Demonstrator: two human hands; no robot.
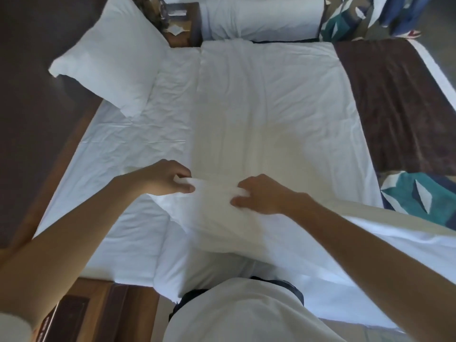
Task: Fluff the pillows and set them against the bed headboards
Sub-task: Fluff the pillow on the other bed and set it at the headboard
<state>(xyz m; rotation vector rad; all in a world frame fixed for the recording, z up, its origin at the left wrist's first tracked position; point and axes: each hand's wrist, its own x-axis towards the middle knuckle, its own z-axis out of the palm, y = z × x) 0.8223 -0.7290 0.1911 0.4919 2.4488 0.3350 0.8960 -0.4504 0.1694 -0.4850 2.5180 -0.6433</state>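
Note:
A white pillow [212,225] is held up in front of me over the near side of the bed [259,99]. My left hand [165,178] pinches its top edge on the left, and my right hand [261,196] grips the same edge on the right. Both hands are closed on the fabric. A second white pillow [113,58] leans against the dark headboard [27,114] at the far left of the bed. The lower end of the held pillow hangs against my body.
A wooden nightstand [98,312] stands at the near left. Another nightstand [182,23] sits between this bed and a second bed [261,18] beyond. A brown bed runner [394,102] and patterned cover [419,193] lie across the foot end at right.

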